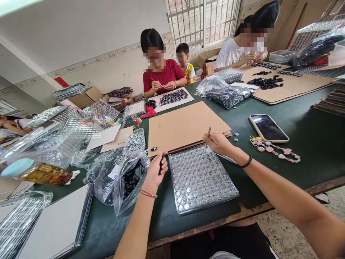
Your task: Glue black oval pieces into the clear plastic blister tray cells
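Observation:
My right hand point(220, 144) pinches a thin wooden stick point(209, 131), its lower tip at the far right corner of a clear plastic tray point(202, 180). Rows of small round silvery pieces sit in the tray's pockets. Beside the tray's far left corner, my left hand point(156, 169) is closed around small glossy black pieces point(161, 164), mostly hidden by the fingers. A single black piece point(153, 148) lies on the near left corner of a cardboard stack point(185, 124). Left of my left hand, a clear bag point(132, 180) holds many black pieces.
A box of small silvery parts point(135, 141) stands behind the bag. To the right lie a phone point(268, 128) and a beaded strap point(280, 149). A jar point(40, 172) and stacked trays crowd the left. Two people work across the green table point(304, 172); a third person is behind them.

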`<act>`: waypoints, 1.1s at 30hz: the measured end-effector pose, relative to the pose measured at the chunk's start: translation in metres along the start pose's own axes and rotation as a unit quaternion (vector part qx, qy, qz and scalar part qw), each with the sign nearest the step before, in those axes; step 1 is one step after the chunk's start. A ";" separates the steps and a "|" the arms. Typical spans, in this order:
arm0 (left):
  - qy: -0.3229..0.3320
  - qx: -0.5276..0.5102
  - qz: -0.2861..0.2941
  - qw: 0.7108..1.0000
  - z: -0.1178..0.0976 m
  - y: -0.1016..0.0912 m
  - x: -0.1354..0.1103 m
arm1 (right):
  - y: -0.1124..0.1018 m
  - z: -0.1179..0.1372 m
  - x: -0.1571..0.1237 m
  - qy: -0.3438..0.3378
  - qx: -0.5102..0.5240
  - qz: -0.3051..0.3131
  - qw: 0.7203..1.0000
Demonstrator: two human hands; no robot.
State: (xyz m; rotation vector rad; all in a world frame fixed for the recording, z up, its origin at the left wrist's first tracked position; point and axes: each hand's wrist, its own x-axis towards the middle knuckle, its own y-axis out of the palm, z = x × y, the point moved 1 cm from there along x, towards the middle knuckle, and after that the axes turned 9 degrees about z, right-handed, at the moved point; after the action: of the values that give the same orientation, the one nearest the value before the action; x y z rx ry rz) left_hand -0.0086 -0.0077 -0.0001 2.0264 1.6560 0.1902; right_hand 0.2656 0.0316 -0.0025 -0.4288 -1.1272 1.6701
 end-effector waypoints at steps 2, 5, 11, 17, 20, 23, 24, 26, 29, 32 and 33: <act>0.011 0.042 -0.002 0.999 0.003 0.006 -0.002 | -0.002 0.004 -0.001 -0.016 0.006 -0.015 1.000; 0.031 0.164 -0.026 0.986 0.008 0.016 -0.008 | -0.002 0.017 -0.005 -0.042 0.031 -0.028 0.998; 0.149 0.480 0.016 0.865 0.014 0.048 -0.037 | 0.013 0.062 -0.027 -0.145 0.065 0.039 0.987; 0.170 0.561 0.077 0.807 0.027 0.060 -0.048 | 0.030 0.076 -0.043 -0.235 0.056 0.050 0.969; 0.160 0.590 0.053 0.790 0.030 0.054 -0.044 | 0.032 0.073 -0.044 -0.229 0.059 0.034 0.971; 0.155 0.611 0.049 0.775 0.029 0.050 -0.041 | 0.034 0.073 -0.046 -0.243 0.065 0.039 0.967; 0.150 0.620 0.047 0.769 0.029 0.049 -0.041 | 0.035 0.073 -0.046 -0.248 0.067 0.040 0.966; 0.136 0.640 0.044 0.755 0.028 0.048 -0.041 | 0.037 0.074 -0.047 -0.248 0.065 0.039 0.966; 0.110 0.662 0.035 0.740 0.026 0.048 -0.040 | 0.040 0.074 -0.048 -0.236 0.055 0.031 0.970; 0.099 0.649 0.036 0.754 0.024 0.045 -0.038 | 0.040 0.074 -0.047 -0.216 0.050 0.019 0.975; 0.094 0.634 0.042 0.767 0.023 0.044 -0.037 | 0.039 0.074 -0.046 -0.207 0.053 0.015 0.977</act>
State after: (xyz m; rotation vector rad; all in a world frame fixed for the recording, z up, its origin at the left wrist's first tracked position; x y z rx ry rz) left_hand 0.0305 -0.0552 0.0080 3.0657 2.0539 -1.0248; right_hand 0.2093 -0.0451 -0.0095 -0.0263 -1.3254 1.8895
